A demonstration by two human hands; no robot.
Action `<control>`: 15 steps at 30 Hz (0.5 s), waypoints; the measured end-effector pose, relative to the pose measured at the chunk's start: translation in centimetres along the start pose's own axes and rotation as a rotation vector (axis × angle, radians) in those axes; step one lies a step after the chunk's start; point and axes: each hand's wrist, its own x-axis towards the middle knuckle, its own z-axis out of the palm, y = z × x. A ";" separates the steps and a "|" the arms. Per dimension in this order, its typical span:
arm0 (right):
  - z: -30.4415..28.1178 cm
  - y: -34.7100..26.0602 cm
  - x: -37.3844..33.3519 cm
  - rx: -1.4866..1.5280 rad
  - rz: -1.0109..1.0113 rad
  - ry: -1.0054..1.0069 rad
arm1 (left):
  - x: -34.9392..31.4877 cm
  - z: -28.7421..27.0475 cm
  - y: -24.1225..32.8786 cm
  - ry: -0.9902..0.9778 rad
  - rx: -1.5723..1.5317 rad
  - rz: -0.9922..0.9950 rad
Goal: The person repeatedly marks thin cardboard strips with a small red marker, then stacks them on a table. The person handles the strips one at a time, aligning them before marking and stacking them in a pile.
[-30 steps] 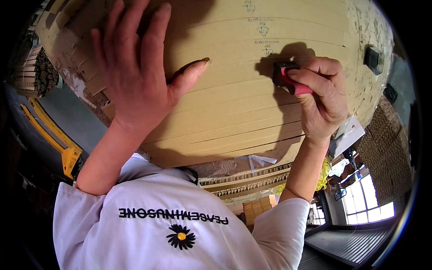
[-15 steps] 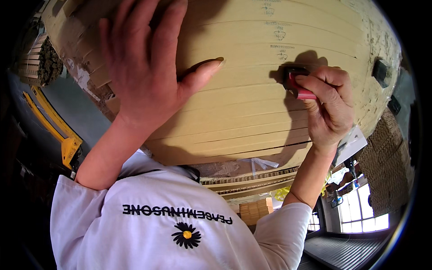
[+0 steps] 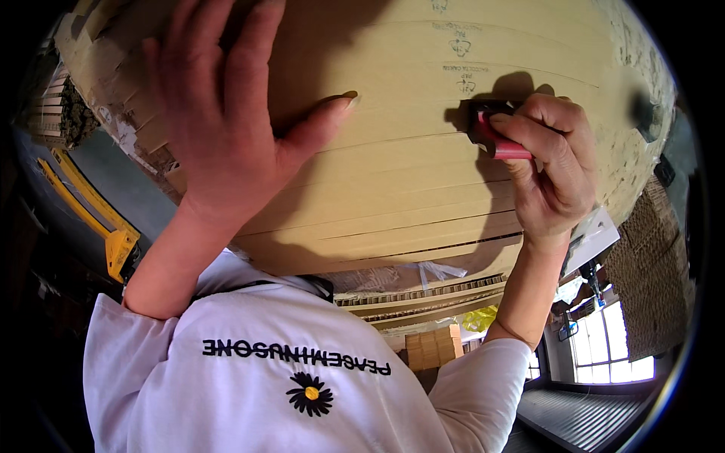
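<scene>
Fingers (image 3: 245, 83) of your left hand (image 3: 219, 124) fan apart with nothing in their grip, over the layer of cardboard strips (image 3: 393, 174). Against the printed marks (image 3: 460, 48), this hand sits slightly farther left than half a second ago. To its right, your right hand (image 3: 555, 162) pinches the red-and-black tool (image 3: 496, 137) between thumb and curled fingers; the tool is over the right half of the strips, just below and to the right of the nearest mark. It keeps almost the same place beside that mark, while the whole view drifts a little. My reading is that the work stays at one spot, with your left hand doing the small adjusting

At the left, your longest fingertips run up to or past the upper edge, and the shade around that hand hides whether your palm rests on the cardboard or hangs above it. Farther right, your fingers cover part of the tool, and its dark head merges with its own shadow, so you cannot tell from here whether it touches the strips. Near the right rim, the dark block (image 3: 644, 113) is blurred, its shape hard to make out
</scene>
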 end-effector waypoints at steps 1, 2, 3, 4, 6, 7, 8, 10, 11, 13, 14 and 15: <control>0.0 0.0 -0.1 0.000 0.000 0.002 | 0.1 -0.1 -0.1 -0.002 0.012 0.006; 0.0 0.1 -0.1 0.000 0.000 0.004 | 0.3 -0.1 -0.1 -0.003 0.022 0.011; 0.1 0.1 -0.3 -0.002 -0.001 -0.007 | 0.2 0.1 -0.6 0.004 0.028 0.037; 0.0 0.1 -0.3 -0.003 -0.003 -0.017 | 0.0 0.5 -0.9 0.021 0.013 0.049; -0.2 0.2 -0.1 0.001 0.003 -0.053 | -0.3 1.5 -1.6 0.077 -0.023 0.051; -0.4 0.2 0.1 0.007 0.009 -0.080 | -0.4 1.5 -1.5 0.079 -0.030 0.048; -0.5 0.2 0.1 0.013 0.015 -0.106 | -0.7 1.6 -1.3 0.077 -0.042 0.048; -0.6 0.3 0.0 -0.011 -0.015 -0.097 | -0.4 0.9 -0.8 0.029 -0.005 0.060; -0.6 0.3 -0.1 -0.016 -0.016 -0.093 | -0.2 0.6 -0.6 0.008 0.019 0.063; -0.7 0.0 -0.1 -0.039 -0.035 -0.096 | -0.1 0.2 -0.3 -0.012 0.030 0.047; -0.7 0.0 0.3 -0.054 -0.056 -0.104 | -0.1 0.2 0.0 -0.015 0.017 0.022; -0.9 -0.1 0.6 -0.067 -0.078 -0.108 | -0.1 0.2 0.4 -0.003 -0.031 -0.019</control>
